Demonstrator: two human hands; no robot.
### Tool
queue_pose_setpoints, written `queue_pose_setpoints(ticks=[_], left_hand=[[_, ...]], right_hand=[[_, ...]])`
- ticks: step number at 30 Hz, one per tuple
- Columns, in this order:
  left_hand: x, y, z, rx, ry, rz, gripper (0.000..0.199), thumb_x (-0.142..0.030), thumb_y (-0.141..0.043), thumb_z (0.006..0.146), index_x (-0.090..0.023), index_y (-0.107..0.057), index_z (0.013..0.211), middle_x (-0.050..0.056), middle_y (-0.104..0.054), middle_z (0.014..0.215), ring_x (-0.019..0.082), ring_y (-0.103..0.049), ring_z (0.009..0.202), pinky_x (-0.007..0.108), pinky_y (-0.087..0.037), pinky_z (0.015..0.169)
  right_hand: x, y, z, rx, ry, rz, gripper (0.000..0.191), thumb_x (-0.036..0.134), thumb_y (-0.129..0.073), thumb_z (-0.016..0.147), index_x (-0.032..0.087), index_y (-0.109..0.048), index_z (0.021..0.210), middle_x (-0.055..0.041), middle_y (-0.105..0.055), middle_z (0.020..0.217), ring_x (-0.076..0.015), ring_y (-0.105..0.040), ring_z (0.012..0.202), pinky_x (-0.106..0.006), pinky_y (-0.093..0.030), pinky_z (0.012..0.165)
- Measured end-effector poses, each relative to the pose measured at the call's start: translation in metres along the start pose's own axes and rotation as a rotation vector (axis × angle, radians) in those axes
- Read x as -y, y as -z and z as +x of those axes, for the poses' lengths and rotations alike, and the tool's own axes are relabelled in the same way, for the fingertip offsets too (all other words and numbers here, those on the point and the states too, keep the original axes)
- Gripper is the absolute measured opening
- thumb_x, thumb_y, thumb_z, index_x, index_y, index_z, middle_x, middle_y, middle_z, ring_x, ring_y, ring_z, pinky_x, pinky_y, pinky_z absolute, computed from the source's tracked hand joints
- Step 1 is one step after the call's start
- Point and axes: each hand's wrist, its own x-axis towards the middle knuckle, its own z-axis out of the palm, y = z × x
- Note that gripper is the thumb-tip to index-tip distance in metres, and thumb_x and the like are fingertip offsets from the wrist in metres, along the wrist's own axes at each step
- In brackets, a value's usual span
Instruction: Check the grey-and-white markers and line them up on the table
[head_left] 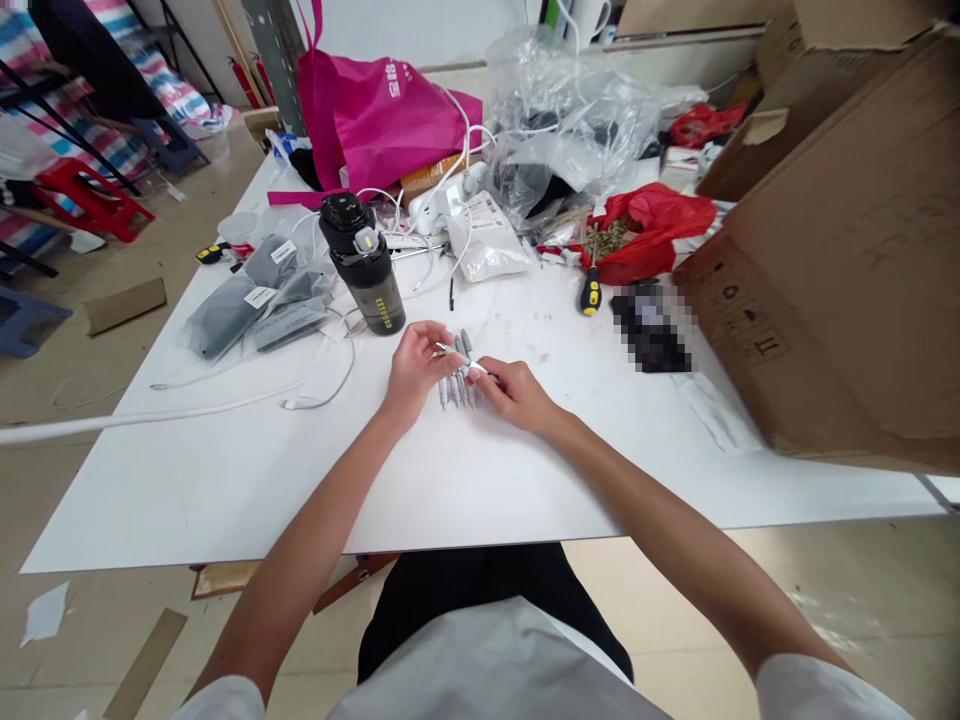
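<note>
Several slim grey-and-white pens (455,390) lie side by side on the white table (480,480), just beneath my hands. One more pen (471,366) is held above them, slanting between both hands. My left hand (418,368) pinches its left end with thumb and fingers. Around its right, darker end the fingers of my right hand (516,392) are closed. The fingertips partly cover the held pen and the pens below.
A black bottle (367,270) stands behind my left hand, near grey bagged packages (232,315) and white cables (330,400). Farther back are a pink bag (382,120), a white packet (487,240), a screwdriver (591,290) and a red bag (660,225). A large cardboard box (847,270) stands right.
</note>
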Motion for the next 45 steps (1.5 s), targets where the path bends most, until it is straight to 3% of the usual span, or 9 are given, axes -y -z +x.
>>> queue_pose_setpoints(ticks=[3, 7, 11, 14, 19, 27, 35, 40, 45], left_hand=[[-0.003, 0.001, 0.000, 0.147, 0.076, -0.009, 0.051, -0.043, -0.100, 0.078, -0.024, -0.079, 0.120, 0.010, -0.080, 0.123, 0.024, -0.074, 0.116, 0.036, -0.059, 0.100], [-0.004, 0.003, -0.001, 0.098, 0.037, 0.113, 0.043, -0.038, -0.101, 0.076, -0.023, -0.083, 0.112, 0.003, -0.078, 0.094, 0.016, -0.072, 0.088, 0.029, -0.057, 0.084], [-0.004, 0.004, -0.001, 0.142, 0.025, 0.051, 0.057, -0.036, -0.101, 0.075, -0.027, -0.081, 0.128, 0.006, -0.080, 0.116, 0.018, -0.074, 0.104, 0.030, -0.058, 0.095], [-0.005, 0.002, -0.001, 0.167, 0.062, 0.048, 0.039, -0.038, -0.097, 0.081, -0.022, -0.084, 0.115, 0.010, -0.083, 0.113, 0.023, -0.077, 0.108, 0.038, -0.059, 0.102], [0.000, 0.003, 0.003, -0.019, 0.026, 0.143, 0.032, -0.040, -0.101, 0.073, -0.018, -0.080, 0.084, 0.004, -0.078, 0.084, 0.015, -0.071, 0.076, 0.028, -0.057, 0.074], [0.004, 0.007, 0.003, 0.124, 0.058, 0.159, 0.034, -0.038, -0.098, 0.078, -0.021, -0.083, 0.102, 0.005, -0.079, 0.107, 0.016, -0.071, 0.092, 0.031, -0.057, 0.087], [0.002, -0.004, -0.003, 0.065, 0.076, 0.111, 0.043, -0.046, -0.099, 0.077, -0.019, -0.065, 0.083, 0.009, -0.084, 0.103, 0.021, -0.076, 0.096, 0.034, -0.056, 0.086], [0.003, -0.006, -0.004, 0.018, 0.088, 0.114, 0.051, -0.051, -0.100, 0.074, -0.019, -0.062, 0.082, 0.009, -0.084, 0.099, 0.021, -0.078, 0.096, 0.033, -0.055, 0.085], [0.004, -0.003, 0.000, -0.034, 0.086, 0.101, 0.053, -0.049, -0.100, 0.075, -0.021, -0.056, 0.080, 0.008, -0.084, 0.097, 0.020, -0.079, 0.092, 0.032, -0.055, 0.083]], right_hand=[[-0.004, 0.002, 0.000, -0.017, -0.002, -0.026, 0.050, 0.059, -0.045, 0.114, 0.019, -0.067, 0.093, 0.0047, -0.047, 0.063, -0.0117, -0.039, 0.055, -0.029, -0.032, 0.057], [-0.005, 0.003, -0.001, -0.014, 0.015, -0.069, 0.048, 0.057, -0.049, 0.112, 0.021, -0.059, 0.083, 0.0059, -0.041, 0.060, -0.0115, -0.034, 0.055, -0.029, -0.030, 0.057], [-0.004, 0.003, -0.001, -0.030, 0.033, -0.082, 0.046, 0.057, -0.048, 0.113, 0.021, -0.061, 0.087, 0.0057, -0.043, 0.061, -0.0116, -0.035, 0.055, -0.029, -0.031, 0.058], [-0.004, 0.004, 0.000, -0.029, 0.025, -0.097, 0.047, 0.058, -0.044, 0.114, 0.021, -0.064, 0.093, 0.0048, -0.047, 0.064, -0.0125, -0.039, 0.056, -0.029, -0.034, 0.059], [-0.005, 0.005, 0.002, -0.047, 0.062, -0.189, 0.051, 0.055, -0.030, 0.118, 0.022, -0.063, 0.097, -0.0039, -0.066, 0.081, -0.0174, -0.056, 0.070, -0.033, -0.042, 0.070], [-0.008, 0.005, 0.002, -0.037, -0.029, -0.105, 0.022, 0.048, -0.046, 0.113, 0.026, -0.048, 0.112, -0.0041, -0.078, 0.092, -0.0206, -0.067, 0.073, -0.034, -0.048, 0.071], [-0.007, 0.006, 0.002, -0.037, -0.030, -0.166, 0.026, 0.051, -0.049, 0.112, 0.026, -0.049, 0.117, -0.0002, -0.071, 0.080, -0.0195, -0.059, 0.062, -0.032, -0.042, 0.062], [-0.007, 0.005, 0.004, -0.052, 0.051, -0.265, 0.032, 0.046, -0.037, 0.116, 0.024, -0.060, 0.119, -0.0095, -0.077, 0.104, -0.0240, -0.069, 0.086, -0.036, -0.048, 0.077], [-0.013, 0.006, 0.004, -0.066, -0.050, -0.254, 0.020, 0.044, -0.051, 0.109, 0.025, -0.053, 0.114, -0.0051, -0.075, 0.089, -0.0215, -0.063, 0.068, -0.033, -0.045, 0.067]])
